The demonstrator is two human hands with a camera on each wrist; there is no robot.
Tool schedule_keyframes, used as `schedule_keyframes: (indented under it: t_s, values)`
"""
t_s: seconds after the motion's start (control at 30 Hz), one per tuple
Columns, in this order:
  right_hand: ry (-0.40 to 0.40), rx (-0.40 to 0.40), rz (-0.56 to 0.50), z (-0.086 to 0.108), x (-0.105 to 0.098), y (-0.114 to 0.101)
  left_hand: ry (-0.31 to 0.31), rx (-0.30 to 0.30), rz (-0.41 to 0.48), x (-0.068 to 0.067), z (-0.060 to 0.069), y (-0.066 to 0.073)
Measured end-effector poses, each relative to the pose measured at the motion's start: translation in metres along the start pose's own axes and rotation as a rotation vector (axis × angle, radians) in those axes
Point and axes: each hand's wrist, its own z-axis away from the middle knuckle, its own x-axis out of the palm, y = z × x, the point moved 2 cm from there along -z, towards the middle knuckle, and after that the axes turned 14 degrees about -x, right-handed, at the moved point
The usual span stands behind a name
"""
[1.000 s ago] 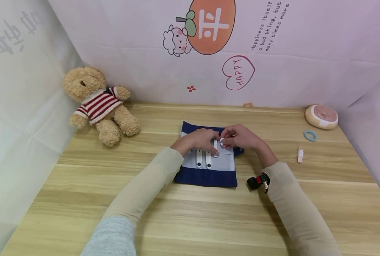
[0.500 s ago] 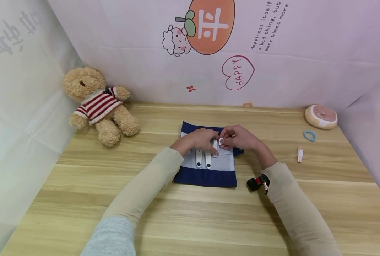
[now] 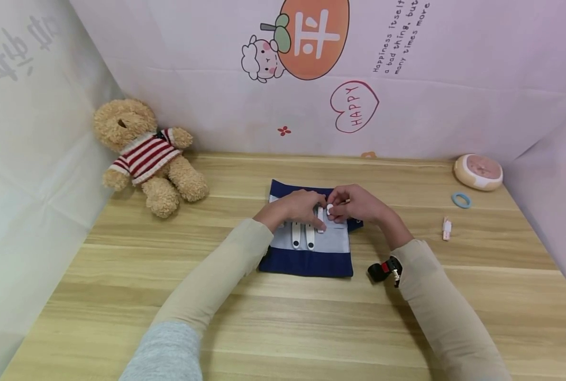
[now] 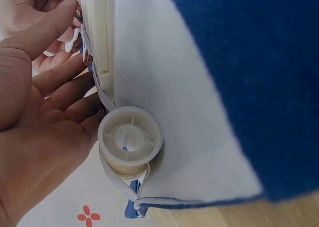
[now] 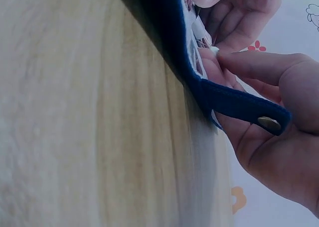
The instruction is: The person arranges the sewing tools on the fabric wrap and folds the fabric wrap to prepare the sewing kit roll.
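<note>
A dark blue cloth pouch (image 3: pixel 307 263) with a pale lining lies unfolded on the table. My left hand (image 3: pixel 299 206) lies across its upper part, thumb and fingers spread around a slim white item (image 3: pixel 320 218). In the left wrist view that hand's fairly straight fingers touch the pocket edge, beside a white thread spool (image 4: pixel 130 136) held in the lining. At the pouch's upper right, my right hand (image 3: pixel 359 203) pinches a small white round piece (image 3: pixel 329 209) between thumb and fingers; its exact kind is unclear. Two white pieces with black dots (image 3: pixel 295 235) sit in the pouch.
The pouch's snap strap (image 5: pixel 244 105) sticks out on the right, beside my right hand. Farther right lie a small white-and-pink item (image 3: pixel 447 229), a blue ring (image 3: pixel 461 200) and a round cushion-like object (image 3: pixel 478 172). A teddy bear (image 3: pixel 147 156) sits at the back left.
Both hands stay almost in place. The right hand's fingers and the white round piece shift only very slightly over the pouch.
</note>
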Motion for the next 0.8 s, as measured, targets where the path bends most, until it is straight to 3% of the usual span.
schedule_keyframes:
  t_s: [0.8]
  values:
    - [0.035, -0.007, 0.016, -0.0002, 0.0001, 0.0028, 0.002, 0.01, -0.001, -0.0016, 0.0017, 0.0001]
